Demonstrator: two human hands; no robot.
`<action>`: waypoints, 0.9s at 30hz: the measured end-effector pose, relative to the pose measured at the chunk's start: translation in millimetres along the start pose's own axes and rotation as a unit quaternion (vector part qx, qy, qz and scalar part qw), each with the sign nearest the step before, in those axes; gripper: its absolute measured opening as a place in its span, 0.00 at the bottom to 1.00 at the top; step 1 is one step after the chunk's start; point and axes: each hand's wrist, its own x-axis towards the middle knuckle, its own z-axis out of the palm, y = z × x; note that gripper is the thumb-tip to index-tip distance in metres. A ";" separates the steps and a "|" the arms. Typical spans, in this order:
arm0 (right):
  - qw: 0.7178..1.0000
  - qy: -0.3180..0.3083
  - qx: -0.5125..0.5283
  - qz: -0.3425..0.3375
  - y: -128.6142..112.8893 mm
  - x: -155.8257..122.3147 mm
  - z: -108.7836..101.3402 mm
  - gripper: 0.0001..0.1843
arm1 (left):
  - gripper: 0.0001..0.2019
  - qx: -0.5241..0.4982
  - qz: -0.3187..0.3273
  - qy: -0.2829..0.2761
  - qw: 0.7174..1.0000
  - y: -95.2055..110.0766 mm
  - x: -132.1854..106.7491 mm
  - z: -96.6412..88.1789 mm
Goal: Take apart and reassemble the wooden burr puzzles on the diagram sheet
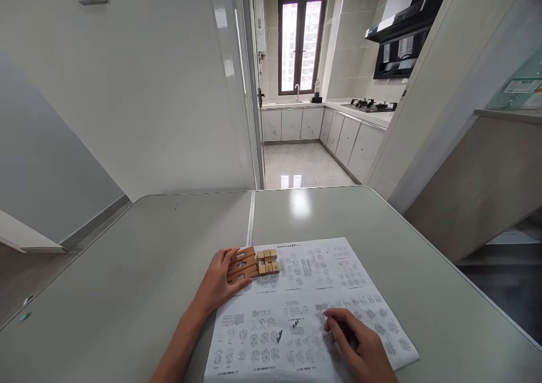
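Note:
A set of wooden puzzle bars [254, 263] lies at the top left corner of a printed sheet of diagrams [305, 309] on the grey table [127, 292]. My left hand [220, 284] grips the left bars, thumb under and fingers over them. The notched bars to the right of it lie loose, side by side. My right hand [359, 346] rests on the lower right part of the sheet, fingers curled, fingertips pressing the paper near a row of diagrams. Nothing shows in that hand.
The table has a seam [250, 216] down its middle and rounded far corners. Beyond it a white wall stands at the left and a doorway opens onto a kitchen [305, 123] with cabinets, hob and window. A counter [499, 162] stands at the right.

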 end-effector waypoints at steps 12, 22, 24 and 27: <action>1.000 -0.010 0.008 0.019 0.1 -2.0 -2.0 0.24 | 0.35 0.005 0.002 -0.007 1.000 -1.2 -2.9 0.8; 0.999 -0.032 -0.007 0.011 4.3 0.9 -6.6 0.25 | 0.35 -0.006 0.004 -0.005 1.000 1.9 -4.7 -0.2; 0.998 -0.062 -0.022 0.006 7.1 3.7 -10.2 0.24 | 0.35 -0.008 0.001 -0.006 1.000 2.7 -5.0 -0.5; 0.996 -0.083 -0.037 0.000 10.1 6.3 -13.7 0.24 | 0.35 -0.009 0.001 0.000 1.000 2.3 -5.5 0.1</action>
